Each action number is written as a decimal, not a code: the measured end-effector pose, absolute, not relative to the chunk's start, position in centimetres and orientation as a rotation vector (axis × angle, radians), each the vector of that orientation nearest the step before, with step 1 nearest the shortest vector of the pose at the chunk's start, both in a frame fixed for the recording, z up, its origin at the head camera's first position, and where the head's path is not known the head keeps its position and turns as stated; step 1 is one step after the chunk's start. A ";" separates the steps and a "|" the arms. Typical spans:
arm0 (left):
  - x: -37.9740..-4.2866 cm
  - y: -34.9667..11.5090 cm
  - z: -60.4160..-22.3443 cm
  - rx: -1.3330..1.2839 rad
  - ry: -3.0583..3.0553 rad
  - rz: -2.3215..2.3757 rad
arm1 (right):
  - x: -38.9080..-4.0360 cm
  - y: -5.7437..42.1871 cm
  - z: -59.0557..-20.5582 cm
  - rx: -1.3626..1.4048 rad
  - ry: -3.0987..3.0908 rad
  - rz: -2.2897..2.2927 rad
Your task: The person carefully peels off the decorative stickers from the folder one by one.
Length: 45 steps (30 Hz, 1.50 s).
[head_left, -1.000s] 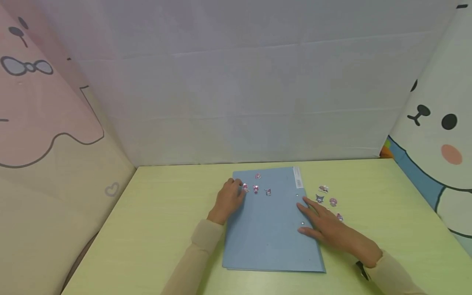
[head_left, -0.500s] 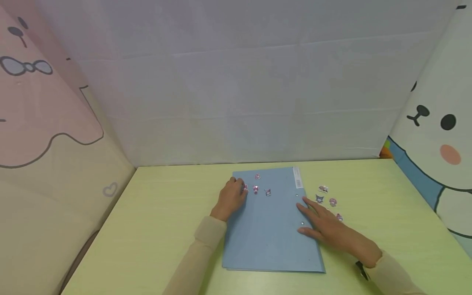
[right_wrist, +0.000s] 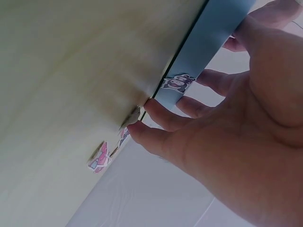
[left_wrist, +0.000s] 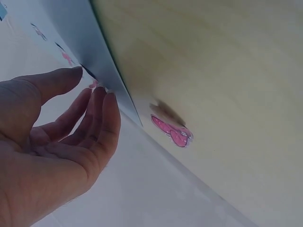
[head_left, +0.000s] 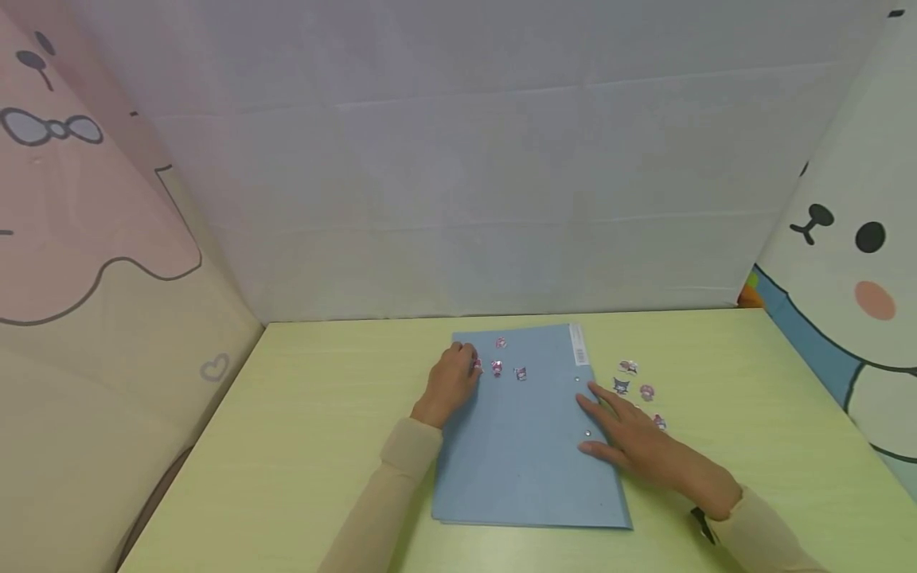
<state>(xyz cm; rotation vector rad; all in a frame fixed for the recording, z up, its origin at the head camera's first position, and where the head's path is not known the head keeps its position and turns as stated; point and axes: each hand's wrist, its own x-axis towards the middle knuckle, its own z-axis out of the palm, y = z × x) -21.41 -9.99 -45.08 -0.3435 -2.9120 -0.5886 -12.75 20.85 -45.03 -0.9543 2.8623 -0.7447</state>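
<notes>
A light blue folder (head_left: 530,454) lies flat on the table, with several small cartoon character stickers on its upper part. My left hand (head_left: 451,382) is at its upper left edge, thumb and fingertips curled about a small pink sticker (head_left: 478,364) and partly covering it. In the left wrist view, thumb and fingers stand on either side of that sticker (left_wrist: 93,83). To its right lie a pink sticker (head_left: 497,368) and a grey one (head_left: 520,373); another (head_left: 501,342) sits higher. My right hand (head_left: 634,438) rests spread on the folder's right edge, holding nothing.
Several loose stickers, among them a dark one (head_left: 621,386) and a pink one (head_left: 648,393), lie right of the folder. A pink sticker (left_wrist: 173,131) is on the table in the left wrist view. A white sheet (head_left: 458,199) hangs behind the table (head_left: 322,414).
My left hand has shifted slightly right and away from me, covering more of the pink sticker. The right hand and folder have stayed put.
</notes>
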 end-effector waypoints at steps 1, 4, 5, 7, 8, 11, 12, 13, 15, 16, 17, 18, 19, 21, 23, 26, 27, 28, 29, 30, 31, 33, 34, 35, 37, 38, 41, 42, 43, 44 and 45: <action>-21.4 -9.9 -45.1 -0.348 -2.908 -0.590 | -12.7 20.8 -45.0 -0.947 2.860 -0.747; -21.4 -9.9 -45.0 -0.369 -2.888 -0.601 | -12.7 20.8 -44.9 -0.928 2.851 -0.751; -21.4 -9.8 -45.0 -0.379 -2.874 -0.592 | -12.7 20.8 -44.9 -0.925 2.849 -0.753; -21.3 -9.8 -45.0 -0.390 -2.869 -0.594 | -12.7 20.9 -44.9 -0.927 2.849 -0.753; -21.4 -9.8 -45.0 -0.393 -2.869 -0.596 | -12.7 20.9 -44.9 -0.927 2.848 -0.752; -21.4 -9.8 -45.0 -0.381 -2.898 -0.583 | -12.7 20.9 -45.0 -0.935 2.851 -0.748; -21.4 -9.8 -45.0 -0.372 -2.914 -0.589 | -12.7 20.9 -45.0 -0.938 2.853 -0.746; -21.4 -9.8 -45.0 -0.369 -2.920 -0.585 | -12.7 20.9 -45.0 -0.940 2.855 -0.744; -21.5 -9.7 -45.0 -0.369 -2.918 -0.573 | -12.8 20.9 -45.0 -0.945 2.858 -0.742; -21.4 -9.7 -45.0 -0.371 -2.909 -0.571 | -12.8 20.9 -45.1 -0.945 2.858 -0.743; -21.5 -9.7 -45.0 -0.379 -2.896 -0.565 | -12.8 20.9 -45.1 -0.944 2.858 -0.744; -21.4 -9.7 -45.1 -0.383 -2.882 -0.563 | -12.8 20.9 -45.1 -0.943 2.856 -0.745; -21.4 -9.7 -45.1 -0.386 -2.868 -0.566 | -12.8 20.9 -45.1 -0.942 2.855 -0.747; -21.4 -9.7 -45.1 -0.389 -2.842 -0.572 | -12.8 20.9 -45.1 -0.937 2.849 -0.753; -21.3 -9.7 -45.2 -0.393 -2.816 -0.578 | -12.9 20.9 -45.2 -0.933 2.845 -0.755; -21.3 -9.8 -45.2 -0.399 -2.791 -0.589 | -12.9 20.9 -45.2 -0.933 2.848 -0.753; -21.2 -9.8 -45.2 -0.402 -2.787 -0.594 | -12.9 20.9 -45.2 -0.936 2.851 -0.752; -21.2 -9.8 -45.2 -0.402 -2.785 -0.598 | -12.8 20.9 -45.3 -0.940 2.853 -0.753; -21.2 -9.9 -45.2 -0.400 -2.785 -0.604 | -12.8 20.9 -45.3 -0.943 2.855 -0.753; -21.2 -9.9 -45.2 -0.396 -2.787 -0.605 | -12.8 20.9 -45.3 -0.946 2.857 -0.753; -21.3 -9.9 -45.2 -0.394 -2.787 -0.607 | -12.8 20.9 -45.3 -0.950 2.859 -0.751; -21.2 -10.0 -45.1 -0.384 -2.796 -0.616 | -12.8 21.0 -45.3 -0.956 2.863 -0.748; -21.2 -10.0 -45.0 -0.382 -2.796 -0.616 | -12.8 21.0 -45.3 -0.957 2.864 -0.745; -21.2 -10.0 -45.0 -0.380 -2.795 -0.618 | -12.8 21.0 -45.3 -0.957 2.865 -0.742; -21.1 -10.1 -44.8 -0.388 -2.784 -0.621 | -12.8 20.9 -45.2 -0.958 2.868 -0.735; -21.0 -10.2 -44.7 -0.390 -2.780 -0.627 | -12.8 20.9 -45.2 -0.958 2.867 -0.734; -20.9 -10.4 -44.5 -0.392 -2.766 -0.636 | -12.8 20.9 -45.1 -0.960 2.865 -0.735; -20.9 -10.5 -44.5 -0.391 -2.761 -0.640 | -12.8 20.9 -45.1 -0.961 2.863 -0.736; -20.8 -10.6 -44.5 -0.384 -2.762 -0.656 | -12.8 20.9 -45.1 -0.961 2.860 -0.740; -20.8 -10.8 -44.4 -0.382 -2.760 -0.665 | -12.8 20.9 -45.0 -0.961 2.857 -0.744; -20.8 -10.9 -44.4 -0.376 -2.759 -0.679 | -12.8 20.9 -45.0 -0.962 2.855 -0.747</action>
